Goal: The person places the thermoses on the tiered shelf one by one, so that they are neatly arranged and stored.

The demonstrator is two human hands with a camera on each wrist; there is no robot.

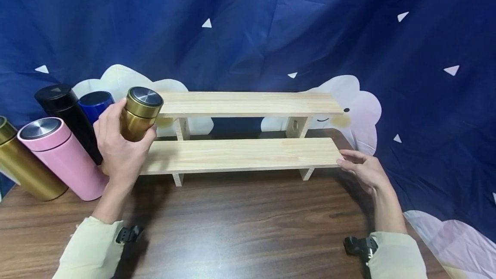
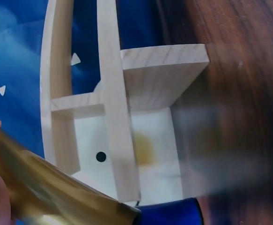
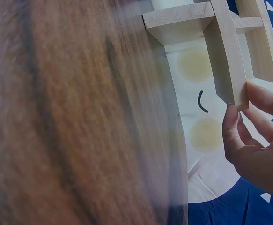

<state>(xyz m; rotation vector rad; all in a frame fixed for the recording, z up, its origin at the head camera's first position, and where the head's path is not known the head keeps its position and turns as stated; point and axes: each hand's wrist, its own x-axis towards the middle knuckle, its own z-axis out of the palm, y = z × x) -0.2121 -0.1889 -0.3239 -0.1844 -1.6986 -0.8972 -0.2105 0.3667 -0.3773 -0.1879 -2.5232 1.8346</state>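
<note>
My left hand (image 1: 123,152) grips a gold vacuum flask (image 1: 140,117) with a silver-topped lid, lifted beside the left end of a two-tier wooden shelf (image 1: 240,154). In the left wrist view, the flask (image 2: 56,187) slants across the lower left corner, its base hidden. At the far end of the lower board, my right hand (image 1: 366,171) pinches the right corner between thumb and fingers. The right wrist view shows that hand (image 3: 262,150) at the board's end (image 3: 239,93).
Left of the shelf stand a pink flask (image 1: 63,158), a second gold flask (image 1: 31,167), a black flask (image 1: 71,119) and a blue one (image 1: 94,102). The brown wooden table (image 1: 248,227) lies beneath. Behind hangs a blue curtain (image 1: 248,46) with cloud shapes.
</note>
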